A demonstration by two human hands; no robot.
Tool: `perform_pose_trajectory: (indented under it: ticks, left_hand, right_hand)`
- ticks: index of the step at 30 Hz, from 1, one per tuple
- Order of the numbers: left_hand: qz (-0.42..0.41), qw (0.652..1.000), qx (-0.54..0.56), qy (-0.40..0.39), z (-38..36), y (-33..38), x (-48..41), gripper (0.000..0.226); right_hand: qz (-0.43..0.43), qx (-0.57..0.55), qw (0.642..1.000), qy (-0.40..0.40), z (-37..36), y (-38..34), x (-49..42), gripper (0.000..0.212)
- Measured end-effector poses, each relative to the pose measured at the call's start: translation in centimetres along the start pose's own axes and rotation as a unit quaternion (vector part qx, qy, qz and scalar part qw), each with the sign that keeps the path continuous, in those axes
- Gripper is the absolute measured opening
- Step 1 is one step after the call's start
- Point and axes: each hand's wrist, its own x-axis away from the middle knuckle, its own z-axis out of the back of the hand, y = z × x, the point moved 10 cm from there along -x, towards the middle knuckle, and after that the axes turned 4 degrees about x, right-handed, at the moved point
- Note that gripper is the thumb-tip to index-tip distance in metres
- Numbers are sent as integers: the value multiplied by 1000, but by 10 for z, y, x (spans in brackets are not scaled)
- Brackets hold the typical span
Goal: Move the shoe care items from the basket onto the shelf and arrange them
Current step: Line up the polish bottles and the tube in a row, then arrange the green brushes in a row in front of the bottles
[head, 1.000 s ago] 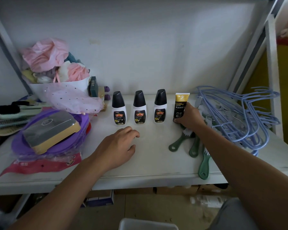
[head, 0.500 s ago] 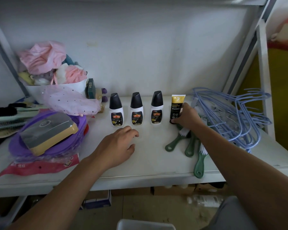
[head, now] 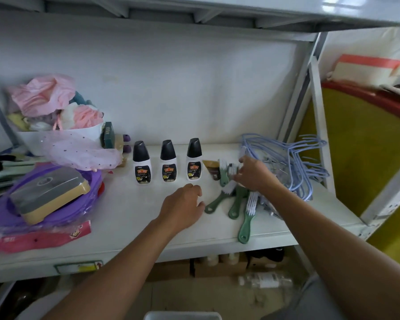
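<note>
Three white shoe polish bottles [head: 168, 162] with black caps stand in a row on the white shelf [head: 129, 218]. To their right a yellow and black tube [head: 212, 168] leans over. My right hand [head: 255, 174] is just right of the tube, its thumb and fingers closed around the bristle end of a green brush [head: 224, 174]; this part is blurred. My left hand [head: 183, 209] rests palm down on the shelf in front of the bottles and holds nothing. Three more green brushes [head: 237, 204] lie below my right hand. A basket rim [head: 183, 316] shows at the bottom edge.
Blue clothes hangers [head: 289, 162] are piled at the shelf's right end. On the left are a purple lid with a tan box [head: 49, 192], a white tub of pink cloths [head: 56, 116] and other brushes [head: 0, 165]. A metal post [head: 298, 93] bounds the right side.
My right hand let go of the tube and moved right onto a green brush. The tube stood upright before and now leans. My left hand has barely moved.
</note>
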Motion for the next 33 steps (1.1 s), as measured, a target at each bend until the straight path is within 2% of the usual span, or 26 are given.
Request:
perform_pose_trajectory:
  ticks: [2,4,9,13,19,22,24,27,31,33]
  left_hand:
    - [75,991,114,-6,-6,-7,-9,45]
    - [143,962,232,-7,-12,-17,-17,52]
    - [208,918,337,-21,-34,-33,-19,52]
    - [195,902,384,-12,-35,-34,-20,37]
    - [112,938,320,76,-11,-23,-31,14]
    - [51,961,240,125,3,-4,-35,16]
    - [28,965,213,150,10,4,-38,19]
    - [51,953,260,148,11,1,-46,16]
    - [86,901,408,123,11,-7,-50,14]
    - [94,889,432,116,14,-12,-49,20]
  right_hand:
    - [21,-11,1000,-2,-1,-5,7,68]
    - [70,-19,997,-15,-7,-21,14,72]
    - [178,29,982,-52,-31,-57,16,61]
    - [225,68,969,-79,-52,-65,14,57]
    - [209,21,977,-44,-45,-60,6,51]
    - [196,-3,981,-13,-41,-57,6,53]
    - [203,-20,979,20,-39,-59,6,53]
    - [202,-44,976,70,-37,-60,2,48]
    - [172,-51,981,75,-42,-55,-12,37]
    - [134,-51,987,67,-43,-48,-23,29]
